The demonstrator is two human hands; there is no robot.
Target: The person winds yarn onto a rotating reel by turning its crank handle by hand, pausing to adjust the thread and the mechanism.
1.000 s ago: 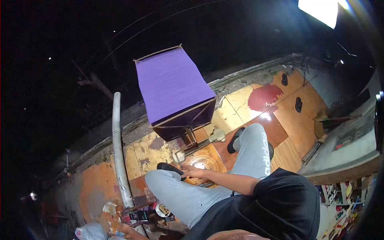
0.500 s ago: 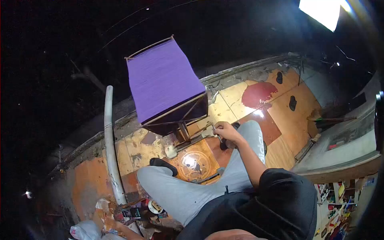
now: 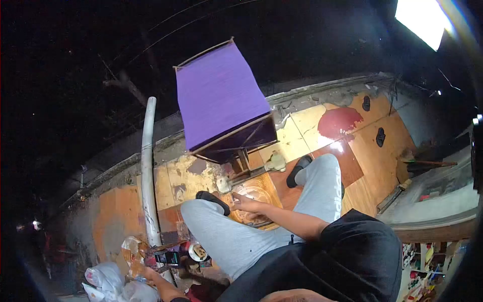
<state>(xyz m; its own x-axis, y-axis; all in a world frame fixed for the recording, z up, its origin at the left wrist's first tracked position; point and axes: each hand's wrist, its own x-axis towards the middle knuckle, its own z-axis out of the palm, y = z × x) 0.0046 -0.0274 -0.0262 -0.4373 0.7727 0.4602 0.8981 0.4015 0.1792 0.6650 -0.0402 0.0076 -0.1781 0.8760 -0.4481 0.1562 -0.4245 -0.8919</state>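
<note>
In front of me stands a purple fabric panel [image 3: 221,95] stretched over a wooden frame, raised on a wooden post [image 3: 242,162]. My right hand [image 3: 245,203] is over the floor tiles between my knees, below the frame. Its fingers are closed around a small thin dark thing that I cannot make out. At the lower left, my left hand [image 3: 143,272] reaches to a crumpled orange and white wrapper [image 3: 133,251], beside white plastic bags [image 3: 108,279]; its fingers are mostly hidden there.
A pale pole [image 3: 148,171] rises at the left. Near it lie a phone [image 3: 168,258] and a round white container [image 3: 198,251]. Loose dark slippers [image 3: 381,137] rest on the tiles at right, by a red-brown stain [image 3: 338,122]. A curved pale structure [image 3: 432,196] borders the right side.
My right hand has moved left and toward me, from beside my right knee to between my legs. My left hand stays by the wrapper. The whole view has shifted slightly.
</note>
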